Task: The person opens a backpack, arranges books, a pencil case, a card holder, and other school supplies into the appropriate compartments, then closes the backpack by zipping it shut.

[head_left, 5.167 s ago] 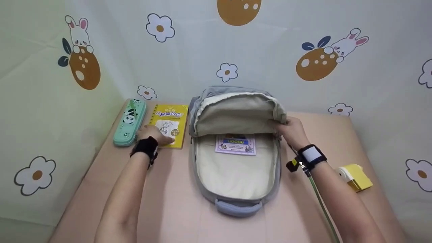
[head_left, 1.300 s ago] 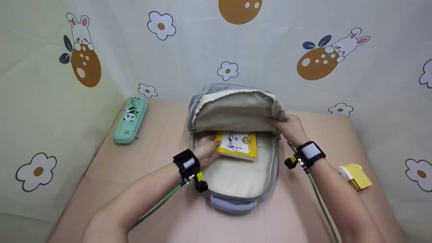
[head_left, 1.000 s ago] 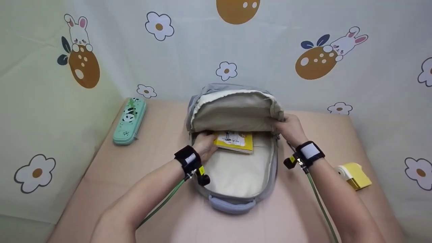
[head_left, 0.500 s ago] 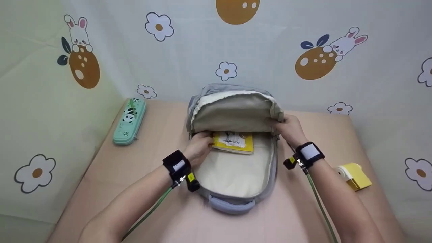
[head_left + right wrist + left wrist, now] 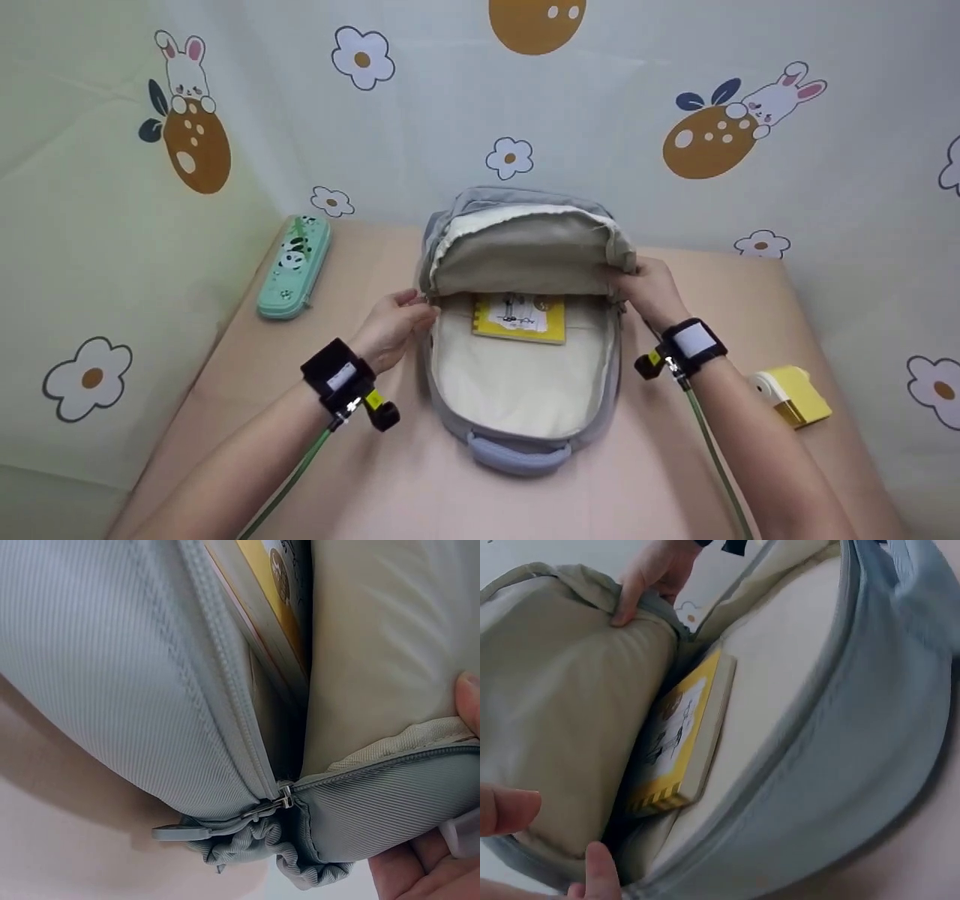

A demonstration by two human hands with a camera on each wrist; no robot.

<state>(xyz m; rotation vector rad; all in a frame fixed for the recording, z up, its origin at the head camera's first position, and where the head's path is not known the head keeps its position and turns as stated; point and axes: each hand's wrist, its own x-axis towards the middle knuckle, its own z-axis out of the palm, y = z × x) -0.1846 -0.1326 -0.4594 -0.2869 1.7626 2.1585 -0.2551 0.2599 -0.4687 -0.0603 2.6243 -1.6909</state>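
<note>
Right hand [image 5: 652,292]: pinches the rim of the raised, beige-lined flap [image 5: 525,255] of a grey-blue fabric backpack [image 5: 517,394]; thumb on the lining, fingers on the outer side. Left hand [image 5: 390,330]: beside the backpack's opposite edge, holding nothing, thumb and finger spread apart in its wrist view; contact with the fabric cannot be confirmed. Yellow paperback book with a white cover drawing [image 5: 519,328]: lies inside the backpack, between the two hands, apart from both; upper part hidden under the flap. Mint-green pencil case with panda prints [image 5: 294,266]: on the table [image 5: 487,510], beyond and left of the left hand. Yellow-and-white boxy object [image 5: 802,394]: right of the right hand, nearer the person.
</note>
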